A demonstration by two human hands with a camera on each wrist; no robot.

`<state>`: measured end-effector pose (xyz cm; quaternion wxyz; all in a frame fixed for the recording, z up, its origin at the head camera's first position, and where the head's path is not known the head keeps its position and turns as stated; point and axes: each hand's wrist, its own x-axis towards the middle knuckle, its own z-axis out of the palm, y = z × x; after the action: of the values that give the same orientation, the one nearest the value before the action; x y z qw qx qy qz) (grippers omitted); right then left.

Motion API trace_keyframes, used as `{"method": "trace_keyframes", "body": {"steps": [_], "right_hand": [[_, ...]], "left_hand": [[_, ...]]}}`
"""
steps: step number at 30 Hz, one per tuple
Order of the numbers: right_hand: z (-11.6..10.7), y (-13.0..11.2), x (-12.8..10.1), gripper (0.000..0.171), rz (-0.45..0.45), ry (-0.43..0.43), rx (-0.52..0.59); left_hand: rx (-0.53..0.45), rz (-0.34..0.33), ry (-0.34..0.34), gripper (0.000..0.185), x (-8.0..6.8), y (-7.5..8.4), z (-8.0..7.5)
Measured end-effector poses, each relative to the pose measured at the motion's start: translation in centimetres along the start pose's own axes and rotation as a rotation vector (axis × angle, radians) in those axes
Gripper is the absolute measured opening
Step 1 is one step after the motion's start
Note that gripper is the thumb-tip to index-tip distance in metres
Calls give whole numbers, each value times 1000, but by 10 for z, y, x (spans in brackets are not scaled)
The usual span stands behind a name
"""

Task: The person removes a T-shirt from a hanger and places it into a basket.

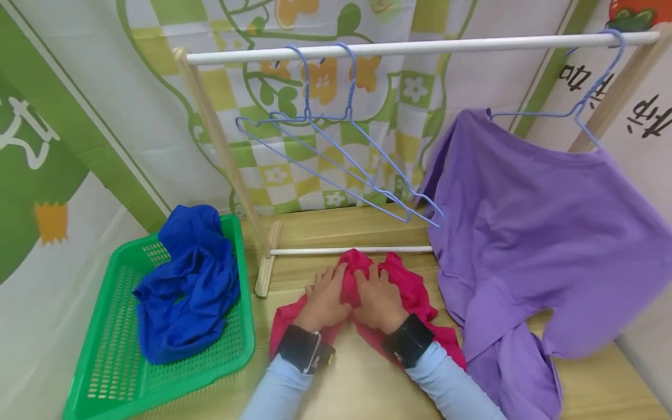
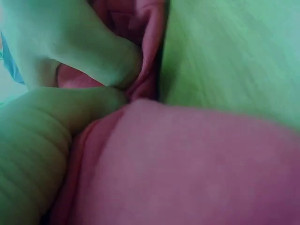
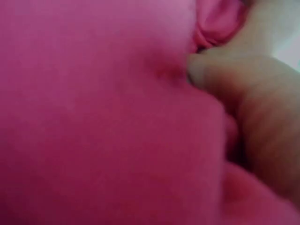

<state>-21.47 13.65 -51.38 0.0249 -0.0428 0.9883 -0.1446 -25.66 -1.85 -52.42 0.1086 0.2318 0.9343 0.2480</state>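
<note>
A crumpled pinkish-red garment (image 1: 415, 291) lies on the wooden table in front of the rack. My left hand (image 1: 326, 300) grips its left part; in the left wrist view the thumb and a finger pinch a fold of the cloth (image 2: 197, 159). Close beside it, my right hand (image 1: 380, 300) holds the right part. The right wrist view has that thumb (image 3: 206, 72) bent against the pink fabric (image 3: 117, 122), with the other fingers mostly hidden by cloth. Both hands are side by side, near the middle of the garment.
A white-barred clothes rack (image 1: 420, 48) stands behind the hands. Two blue wire hangers (image 1: 350, 114) hang at its left, and a purple shirt (image 1: 546, 216) hangs at the right, its lower part reaching the table. At left, a green basket (image 1: 118, 315) holds a blue garment (image 1: 191, 291).
</note>
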Motion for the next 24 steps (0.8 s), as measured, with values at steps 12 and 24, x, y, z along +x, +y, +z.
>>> {"method": "trace_keyframes", "body": {"steps": [12, 24], "right_hand": [[0, 15, 9, 80, -49, -63, 71], [5, 9, 9, 83, -44, -84, 49]], "left_hand": [[4, 30, 3, 78, 2, 3, -2], [16, -10, -33, 81, -3, -2, -2]]}}
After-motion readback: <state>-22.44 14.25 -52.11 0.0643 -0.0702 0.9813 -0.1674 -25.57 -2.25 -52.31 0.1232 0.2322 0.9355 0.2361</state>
